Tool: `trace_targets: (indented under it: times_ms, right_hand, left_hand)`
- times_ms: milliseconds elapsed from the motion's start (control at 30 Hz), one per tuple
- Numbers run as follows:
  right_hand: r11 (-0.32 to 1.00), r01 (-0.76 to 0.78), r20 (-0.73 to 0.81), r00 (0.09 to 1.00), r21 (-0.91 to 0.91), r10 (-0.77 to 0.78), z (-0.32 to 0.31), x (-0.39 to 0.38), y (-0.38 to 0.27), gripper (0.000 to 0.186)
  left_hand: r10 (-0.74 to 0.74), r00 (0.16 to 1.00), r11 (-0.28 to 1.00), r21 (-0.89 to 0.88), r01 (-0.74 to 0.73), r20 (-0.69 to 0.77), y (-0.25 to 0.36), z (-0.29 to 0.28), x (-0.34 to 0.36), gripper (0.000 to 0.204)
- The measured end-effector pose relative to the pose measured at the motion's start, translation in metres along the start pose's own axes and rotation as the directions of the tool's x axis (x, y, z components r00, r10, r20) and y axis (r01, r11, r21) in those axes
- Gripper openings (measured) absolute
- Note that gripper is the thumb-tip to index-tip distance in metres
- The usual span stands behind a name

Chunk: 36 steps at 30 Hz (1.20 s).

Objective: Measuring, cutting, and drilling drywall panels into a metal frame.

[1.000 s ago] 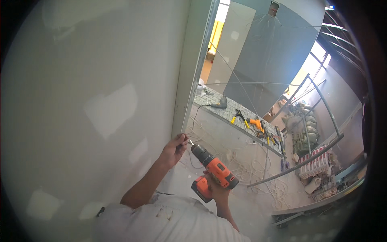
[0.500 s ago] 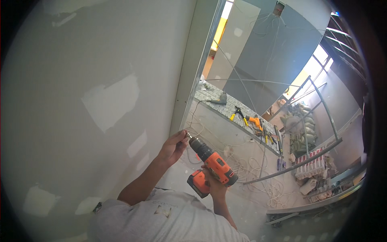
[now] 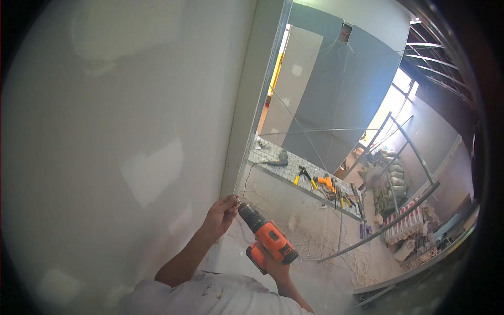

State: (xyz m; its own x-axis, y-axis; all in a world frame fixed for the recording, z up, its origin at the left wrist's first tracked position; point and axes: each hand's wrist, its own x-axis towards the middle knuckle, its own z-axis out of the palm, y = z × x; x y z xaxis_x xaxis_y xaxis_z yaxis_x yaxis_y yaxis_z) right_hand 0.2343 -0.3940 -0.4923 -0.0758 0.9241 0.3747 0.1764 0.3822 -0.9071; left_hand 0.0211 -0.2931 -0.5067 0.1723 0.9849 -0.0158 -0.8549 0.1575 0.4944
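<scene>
My right hand (image 3: 276,269) is wrapped around the grip of an orange and black cordless drill (image 3: 272,235). Its chuck points up and left, toward the edge of the drywall partition (image 3: 239,121). At the tip of the drill, my left hand (image 3: 219,217) pinches with thumb and fingers. A small metallic piece shows between the fingertips and the chuck, too small to tell whether it is a bit or a screw. The drill's battery is partly covered by my right hand.
Beyond the partition, a speckled work platform (image 3: 310,172) carries a corded drill (image 3: 280,159), yellow-handled snips (image 3: 304,177), an orange power tool (image 3: 326,182) and several hand tools. Loose cables (image 3: 320,236) lie on the floor. A metal guard frame (image 3: 415,152) and stacked sacks (image 3: 395,176) stand at right.
The view has shifted, so the platform and background sit lower in the picture. Both hands and the drill also appear slightly lower and farther left, with the fingers still at the drill's tip.
</scene>
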Motion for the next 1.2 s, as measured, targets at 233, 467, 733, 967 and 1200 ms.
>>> trace_targets:
  times_ms: [233, 467, 733, 967, 1200]
  right_hand:
    - [0.895, 0.305, 0.018, 0.948, -0.325, -0.317, 0.018, 0.041, -0.056, 0.078]
    - [0.53, 0.28, 0.182, 0.956, -0.801, -0.231, 0.058, 0.156, -0.148, 0.09]
    - [0.355, 0.337, 0.175, 0.892, -0.872, -0.417, 0.094, 0.235, -0.191, 0.076]
    - [0.345, 0.342, 0.16, 0.873, -0.874, -0.46, 0.103, 0.254, -0.196, 0.074]
    - [0.193, 0.274, 0.129, 0.828, -0.942, -0.545, 0.103, 0.262, -0.189, 0.057]
  left_hand:
    - [-0.09, 0.989, 0.995, -0.028, 0.094, 0.117, 0.018, 0.054, 0.032, 0.024]
    - [0.014, 0.952, 0.837, -0.524, 0.156, 0.307, 0.07, 0.138, 0.084, 0.037]
    - [0.342, 0.724, 0.933, -0.308, -0.187, 0.599, 0.127, 0.143, 0.179, 0.041]
    - [0.306, 0.714, 0.942, -0.31, -0.129, 0.63, 0.136, 0.148, 0.189, 0.043]
    - [0.272, 0.72, 0.952, -0.289, -0.104, 0.639, 0.134, 0.154, 0.193, 0.044]
